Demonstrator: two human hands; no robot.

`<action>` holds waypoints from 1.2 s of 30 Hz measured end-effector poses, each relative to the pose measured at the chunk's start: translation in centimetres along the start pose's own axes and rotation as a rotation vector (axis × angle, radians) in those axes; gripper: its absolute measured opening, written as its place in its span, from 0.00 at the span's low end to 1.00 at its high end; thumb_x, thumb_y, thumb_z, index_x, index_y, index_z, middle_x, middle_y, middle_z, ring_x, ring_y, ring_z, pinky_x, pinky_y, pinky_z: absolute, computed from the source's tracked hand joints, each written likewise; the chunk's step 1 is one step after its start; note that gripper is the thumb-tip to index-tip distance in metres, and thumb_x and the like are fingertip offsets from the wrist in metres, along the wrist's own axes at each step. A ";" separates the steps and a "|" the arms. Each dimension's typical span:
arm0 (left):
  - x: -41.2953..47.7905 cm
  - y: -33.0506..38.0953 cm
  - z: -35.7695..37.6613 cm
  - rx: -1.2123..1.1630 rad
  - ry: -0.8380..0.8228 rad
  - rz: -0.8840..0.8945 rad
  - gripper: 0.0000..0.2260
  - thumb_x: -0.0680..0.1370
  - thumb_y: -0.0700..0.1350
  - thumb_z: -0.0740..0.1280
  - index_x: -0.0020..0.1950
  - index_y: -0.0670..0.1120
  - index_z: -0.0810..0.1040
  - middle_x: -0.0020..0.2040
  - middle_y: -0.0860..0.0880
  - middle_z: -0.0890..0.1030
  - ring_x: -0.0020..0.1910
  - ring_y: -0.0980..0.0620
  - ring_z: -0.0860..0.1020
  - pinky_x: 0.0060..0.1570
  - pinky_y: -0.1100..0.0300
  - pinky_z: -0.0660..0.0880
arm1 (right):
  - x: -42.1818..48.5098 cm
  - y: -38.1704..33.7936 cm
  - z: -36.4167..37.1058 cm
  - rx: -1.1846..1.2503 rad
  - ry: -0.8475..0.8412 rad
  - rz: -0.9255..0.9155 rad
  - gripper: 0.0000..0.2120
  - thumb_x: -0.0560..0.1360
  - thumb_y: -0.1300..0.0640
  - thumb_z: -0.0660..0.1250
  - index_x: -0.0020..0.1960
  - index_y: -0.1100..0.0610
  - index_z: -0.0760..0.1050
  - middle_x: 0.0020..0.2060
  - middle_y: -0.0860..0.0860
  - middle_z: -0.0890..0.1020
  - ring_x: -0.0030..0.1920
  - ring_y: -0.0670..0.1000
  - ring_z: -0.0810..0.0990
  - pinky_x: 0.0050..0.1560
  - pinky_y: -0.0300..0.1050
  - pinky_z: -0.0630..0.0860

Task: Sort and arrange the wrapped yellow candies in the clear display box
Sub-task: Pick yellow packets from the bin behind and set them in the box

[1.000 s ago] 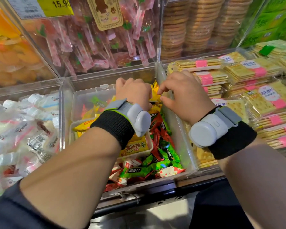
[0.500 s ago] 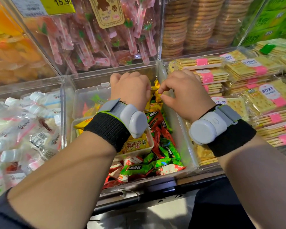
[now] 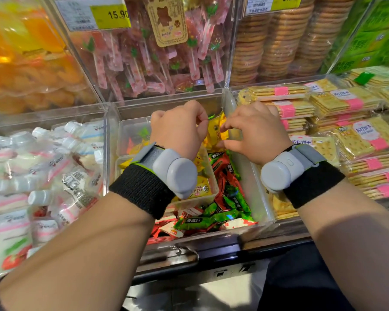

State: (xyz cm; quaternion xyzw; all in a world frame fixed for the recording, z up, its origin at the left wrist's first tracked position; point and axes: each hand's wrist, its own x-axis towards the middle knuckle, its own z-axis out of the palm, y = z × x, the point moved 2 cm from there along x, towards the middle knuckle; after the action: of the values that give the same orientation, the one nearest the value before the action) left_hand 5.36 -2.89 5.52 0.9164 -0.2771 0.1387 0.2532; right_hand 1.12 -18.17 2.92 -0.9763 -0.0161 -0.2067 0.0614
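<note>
yellow wrapped candies (image 3: 213, 133) mid-frame in clear display box (image 3: 243, 173); right hand (image 3: 255, 131) pinches one; left hand (image 3: 177, 129) curled, hold cannot tell.

Only one view is given, from a wide-angle camera that is sitting on the person's head. It is looking forward and steeply down along both forearms, facing a shop shelf of clear bins from very near. The left hand (image 3: 180, 129) and the right hand (image 3: 254, 131) are meeting near the middle of the frame, with the wrapped yellow candies (image 3: 213, 131) between them, over the clear display box (image 3: 247, 182). The lens is bending the edges, so the price tag (image 3: 111, 15) at the top is leaning.
</note>
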 end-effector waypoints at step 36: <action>-6.7 -5.6 -1.4 0.179 -0.178 -0.151 0.06 0.77 0.50 0.60 0.46 0.54 0.76 0.44 0.51 0.82 0.49 0.47 0.77 0.62 0.50 0.55 | -1.3 -5.4 1.2 -0.019 -0.315 -0.161 0.11 0.74 0.44 0.62 0.54 0.41 0.78 0.52 0.43 0.71 0.59 0.50 0.61 0.45 0.42 0.47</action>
State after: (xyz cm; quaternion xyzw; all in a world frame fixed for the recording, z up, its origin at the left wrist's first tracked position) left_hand 3.00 4.81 1.90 0.9623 -0.2153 0.0615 0.1546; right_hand 0.14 -12.66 1.92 -0.9927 -0.1017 -0.0555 0.0320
